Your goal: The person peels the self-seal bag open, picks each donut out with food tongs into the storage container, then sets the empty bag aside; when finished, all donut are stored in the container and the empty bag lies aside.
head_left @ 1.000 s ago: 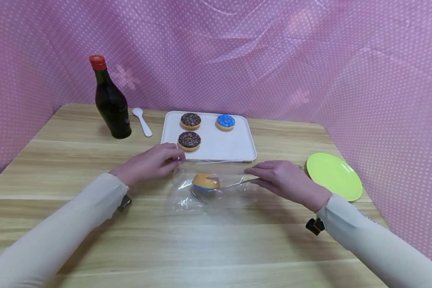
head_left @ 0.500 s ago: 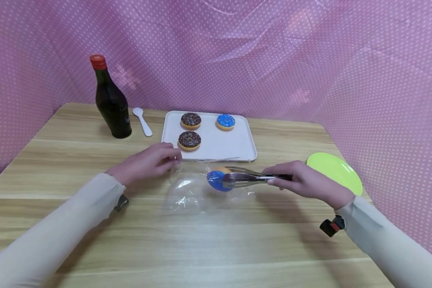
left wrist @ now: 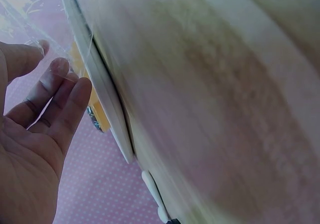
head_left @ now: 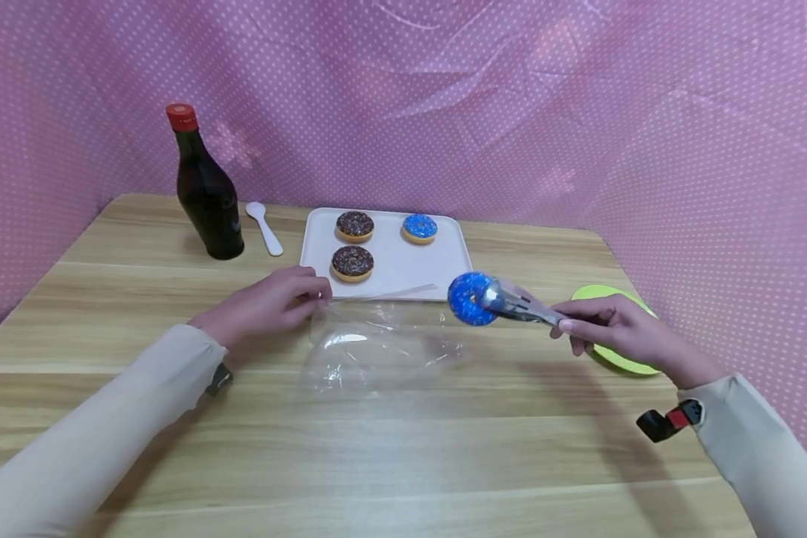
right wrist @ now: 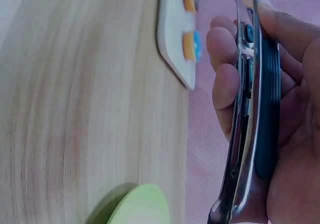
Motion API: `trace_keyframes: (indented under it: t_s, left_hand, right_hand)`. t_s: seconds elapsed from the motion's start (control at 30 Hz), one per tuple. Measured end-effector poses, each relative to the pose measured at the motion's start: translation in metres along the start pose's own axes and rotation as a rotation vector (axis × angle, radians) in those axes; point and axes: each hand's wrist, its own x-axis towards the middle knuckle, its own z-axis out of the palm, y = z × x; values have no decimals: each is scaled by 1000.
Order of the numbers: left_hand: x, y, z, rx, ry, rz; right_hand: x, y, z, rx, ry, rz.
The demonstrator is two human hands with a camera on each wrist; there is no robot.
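In the head view, my right hand (head_left: 625,329) grips metal tongs (head_left: 521,305) whose far end clasps a blue-frosted donut (head_left: 464,295). The donut is raised above the table, right of a clear plastic bag (head_left: 370,347). The right wrist view shows the tongs (right wrist: 257,94) held between thumb and fingers, their dark handle against the palm. My left hand (head_left: 265,306) pinches the bag's upper left edge by the tray's front. Thin film shows between thumb and fingertips of the left hand (left wrist: 40,114) in the left wrist view. No donut shows inside the bag.
A white tray (head_left: 417,269) at the back bears two chocolate donuts (head_left: 353,261) and another blue donut (head_left: 420,226). Left of it lie a white spoon (head_left: 265,228) and a dark bottle (head_left: 208,194) with a red cap. A green plate (head_left: 628,362) sits partly behind my right hand.
The tongs and the blue donut have come out of the bag, moving right and up. My right hand has drawn back to the right. The left hand has shifted slightly left, still holding the bag.
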Motion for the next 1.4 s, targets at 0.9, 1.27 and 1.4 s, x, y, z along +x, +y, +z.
trace_keyframes:
  t_s: [0.9, 1.27, 1.4]
  left_hand:
    - [8, 9, -2, -49, -36, -72]
    - [6, 8, -1, -45, -35, -88]
    - [5, 10, -1, -38, -41, -112]
  right_hand:
    - [107, 21, 44, 363, -11, 418]
    - [111, 20, 45, 230, -7, 453]
    - [111, 17, 44, 186, 21, 441]
